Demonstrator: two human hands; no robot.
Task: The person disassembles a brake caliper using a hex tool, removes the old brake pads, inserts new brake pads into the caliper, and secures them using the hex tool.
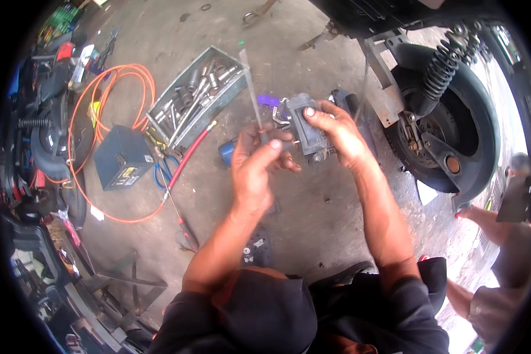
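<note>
My left hand (pixel 256 162) is closed, its thumb pressed over a long, thin metal strip (pixel 251 85) that points up and away from the fist. The strip's lower end is hidden in the fingers. Close beside it, my right hand (pixel 342 135) grips a dark grey, boxy part (pixel 305 124) with a raised rectangular rim, the thumb lying on its upper face. Metal fittings show under this part, near the left fingertips. Just behind lies a purple piece (pixel 269 101). A blue round object (pixel 226 151) is partly covered by my left hand.
A metal tray (pixel 236 94) of sockets and wrenches lies ahead left, near a dark box (pixel 123 158), an orange hose (pixel 71 147) and a red-handled screwdriver (pixel 187 235). At right stand a vehicle's wheel (pixel 484 118) and coil spring (pixel 442 74). Another person's legs (pixel 495 227) are at far right.
</note>
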